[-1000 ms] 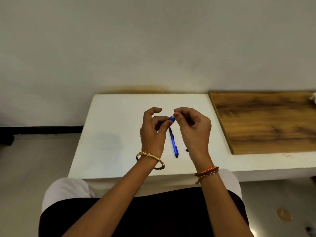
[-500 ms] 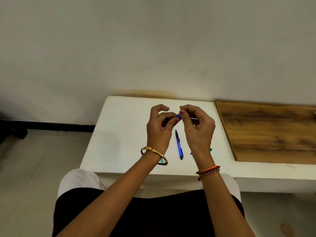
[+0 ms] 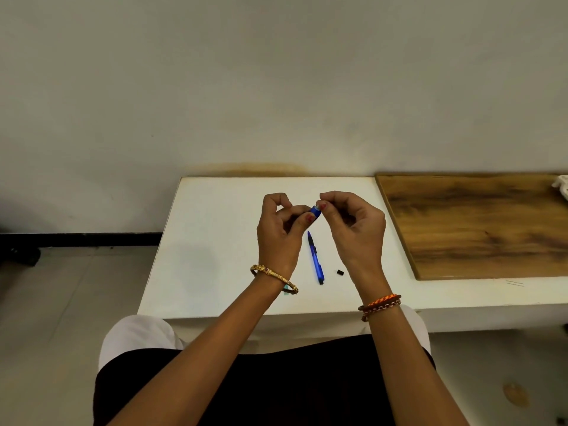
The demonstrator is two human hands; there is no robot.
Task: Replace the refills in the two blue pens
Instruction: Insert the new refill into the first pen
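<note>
My left hand (image 3: 281, 233) and my right hand (image 3: 353, 229) are raised over the white table (image 3: 215, 241), fingertips pinched together on a blue pen (image 3: 315, 210). Only its short blue end shows between the fingers; the rest is hidden in my hands. A second blue pen (image 3: 316, 259) lies flat on the table below and between my hands, tip pointing away from me. A small black pen part (image 3: 339, 272) rests on the table just right of it, near my right wrist. A bit of green (image 3: 287, 289) peeks out under my left wrist bangle.
A brown wooden board (image 3: 479, 229) covers the table's right part, with something white (image 3: 561, 186) at its far right corner. The table stands against a pale wall. My lap is right under the table's near edge; tiled floor lies to the left.
My hands stay pinched on the blue pen; my right fingertips have shifted slightly on its end. The view has swung, and the black part beside the lying pen shows clearly.
</note>
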